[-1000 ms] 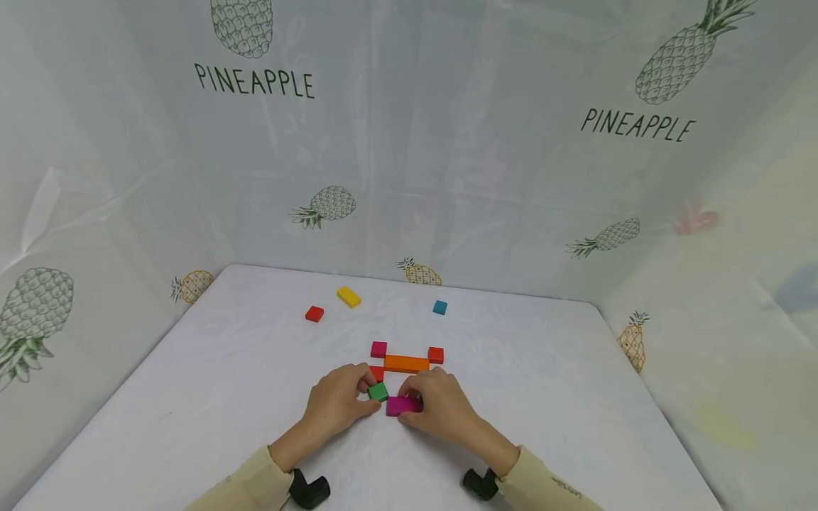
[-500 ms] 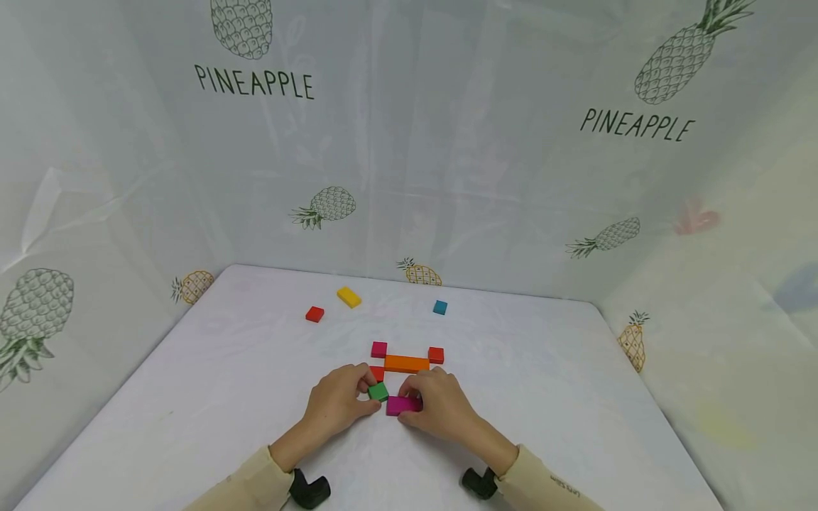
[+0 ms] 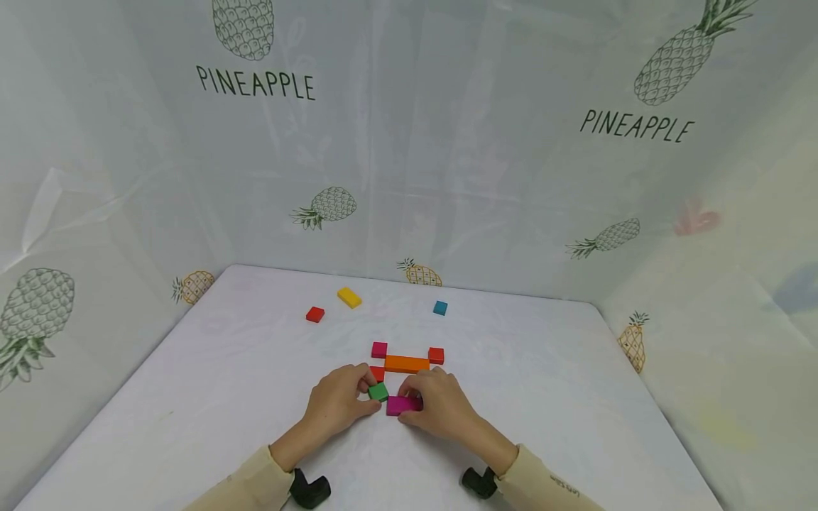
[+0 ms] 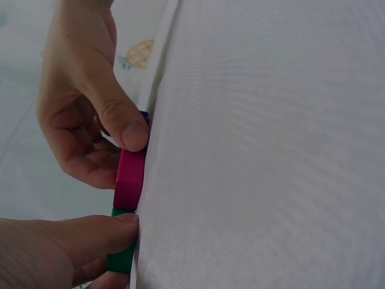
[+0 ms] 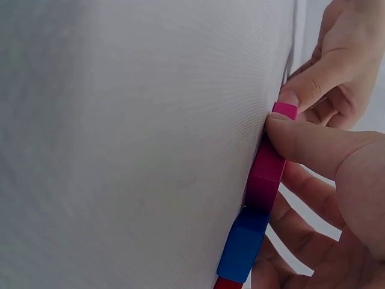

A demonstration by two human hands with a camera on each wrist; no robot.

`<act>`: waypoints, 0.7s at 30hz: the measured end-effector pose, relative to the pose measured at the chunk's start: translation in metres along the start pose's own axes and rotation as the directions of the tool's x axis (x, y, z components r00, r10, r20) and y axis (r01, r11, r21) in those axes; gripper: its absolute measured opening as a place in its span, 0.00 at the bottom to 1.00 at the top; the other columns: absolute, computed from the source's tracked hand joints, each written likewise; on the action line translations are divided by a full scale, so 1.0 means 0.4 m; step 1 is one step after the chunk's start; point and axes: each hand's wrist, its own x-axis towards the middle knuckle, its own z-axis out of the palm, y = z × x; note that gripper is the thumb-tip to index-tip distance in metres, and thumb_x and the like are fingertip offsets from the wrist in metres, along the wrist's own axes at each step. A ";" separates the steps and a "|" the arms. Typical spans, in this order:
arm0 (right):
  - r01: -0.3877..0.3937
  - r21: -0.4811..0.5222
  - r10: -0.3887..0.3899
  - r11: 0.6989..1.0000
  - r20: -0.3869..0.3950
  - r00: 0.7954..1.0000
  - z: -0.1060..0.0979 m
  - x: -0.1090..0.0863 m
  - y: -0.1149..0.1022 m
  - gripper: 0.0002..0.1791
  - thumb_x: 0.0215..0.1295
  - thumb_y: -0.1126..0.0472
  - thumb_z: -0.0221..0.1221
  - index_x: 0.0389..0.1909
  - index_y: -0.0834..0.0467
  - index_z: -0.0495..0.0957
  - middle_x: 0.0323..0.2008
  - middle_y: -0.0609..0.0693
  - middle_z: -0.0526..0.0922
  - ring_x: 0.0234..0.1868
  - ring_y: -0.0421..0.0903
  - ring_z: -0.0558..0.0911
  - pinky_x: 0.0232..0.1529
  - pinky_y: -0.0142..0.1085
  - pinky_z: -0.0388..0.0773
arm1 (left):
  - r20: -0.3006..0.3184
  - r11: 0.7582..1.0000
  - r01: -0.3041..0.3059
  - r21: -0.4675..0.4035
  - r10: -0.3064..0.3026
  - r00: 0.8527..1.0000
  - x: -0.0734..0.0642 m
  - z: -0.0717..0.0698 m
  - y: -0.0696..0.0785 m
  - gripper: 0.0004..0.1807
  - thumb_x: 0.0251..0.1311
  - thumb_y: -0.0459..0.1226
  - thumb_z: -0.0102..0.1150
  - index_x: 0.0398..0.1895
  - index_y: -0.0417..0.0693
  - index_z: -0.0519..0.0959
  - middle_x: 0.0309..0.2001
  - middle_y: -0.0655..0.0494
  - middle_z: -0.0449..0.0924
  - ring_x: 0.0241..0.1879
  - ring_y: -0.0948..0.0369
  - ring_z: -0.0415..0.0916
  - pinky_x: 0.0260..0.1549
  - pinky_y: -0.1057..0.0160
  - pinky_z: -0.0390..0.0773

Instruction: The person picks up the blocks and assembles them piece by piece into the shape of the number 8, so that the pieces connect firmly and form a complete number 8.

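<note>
In the head view my left hand point(image 3: 339, 399) pinches a small green block point(image 3: 378, 392) between thumb and fingers. My right hand point(image 3: 444, 406) holds a longer magenta block point(image 3: 401, 405) flat on the table, its left end touching the green one. A blue block point(image 5: 243, 244) butts against the magenta block's other end in the right wrist view, with part of a red block point(image 5: 230, 283) beyond it; the right hand covers the blue one in the head view. Just behind the hands lie an orange bar point(image 3: 407, 364) and a red block point(image 3: 378, 372) at its lower left corner.
A pink block point(image 3: 380, 350) and another red block point(image 3: 436, 355) stand at the orange bar's upper corners. Farther back lie a loose red block point(image 3: 315, 314), a yellow block point(image 3: 349, 297) and a teal-blue block point(image 3: 440, 308). A pineapple-print curtain point(image 3: 409, 142) rises behind the white table point(image 3: 543, 369).
</note>
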 end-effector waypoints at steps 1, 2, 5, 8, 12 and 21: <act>0.002 -0.001 -0.002 1.000 -0.001 1.000 0.000 0.000 0.000 0.14 0.55 0.52 0.81 0.39 0.48 0.88 0.31 0.38 0.85 0.37 0.38 0.73 0.39 0.34 0.70 | 0.000 1.000 0.000 0.000 0.000 1.000 0.000 0.000 0.000 0.18 0.50 0.44 0.84 0.38 0.56 0.81 0.31 0.62 0.77 0.31 0.63 0.71 0.29 0.61 0.73; 0.003 -0.002 -0.003 1.000 -0.001 1.000 0.000 0.000 0.000 0.14 0.55 0.52 0.81 0.39 0.48 0.88 0.31 0.38 0.85 0.37 0.37 0.73 0.39 0.34 0.69 | 0.000 1.000 0.000 -0.001 0.000 1.000 0.000 0.000 0.000 0.18 0.50 0.44 0.84 0.38 0.56 0.81 0.31 0.62 0.77 0.31 0.63 0.71 0.29 0.61 0.73; 0.006 -0.005 -0.006 1.000 -0.002 1.000 0.000 0.000 0.000 0.14 0.55 0.52 0.81 0.39 0.48 0.88 0.31 0.38 0.85 0.37 0.37 0.73 0.39 0.34 0.69 | 0.001 1.000 0.001 -0.001 -0.001 1.000 0.000 0.001 -0.001 0.18 0.50 0.44 0.84 0.38 0.56 0.81 0.31 0.62 0.77 0.32 0.63 0.71 0.29 0.61 0.73; 0.003 -0.003 -0.003 1.000 0.000 1.000 0.000 0.000 0.000 0.15 0.55 0.52 0.81 0.40 0.49 0.88 0.31 0.39 0.85 0.37 0.38 0.73 0.38 0.34 0.70 | 0.000 1.000 0.002 -0.001 -0.002 1.000 0.000 0.002 -0.001 0.18 0.50 0.44 0.84 0.38 0.57 0.81 0.31 0.63 0.77 0.32 0.63 0.71 0.29 0.61 0.73; -0.005 0.001 0.005 1.000 0.006 1.000 -0.001 -0.001 0.000 0.15 0.55 0.52 0.81 0.40 0.49 0.88 0.31 0.39 0.84 0.37 0.38 0.73 0.38 0.35 0.69 | -0.003 1.000 0.001 0.004 -0.001 1.000 0.001 0.003 -0.002 0.18 0.50 0.44 0.84 0.37 0.57 0.81 0.31 0.63 0.77 0.32 0.63 0.71 0.29 0.61 0.74; 0.003 0.008 -0.003 1.000 0.003 1.000 -0.002 0.000 0.001 0.15 0.55 0.52 0.81 0.39 0.49 0.88 0.30 0.38 0.84 0.37 0.37 0.73 0.38 0.34 0.70 | -0.002 1.000 0.005 0.004 -0.005 1.000 0.002 0.002 -0.001 0.18 0.50 0.43 0.84 0.37 0.57 0.81 0.31 0.62 0.77 0.32 0.63 0.71 0.29 0.61 0.73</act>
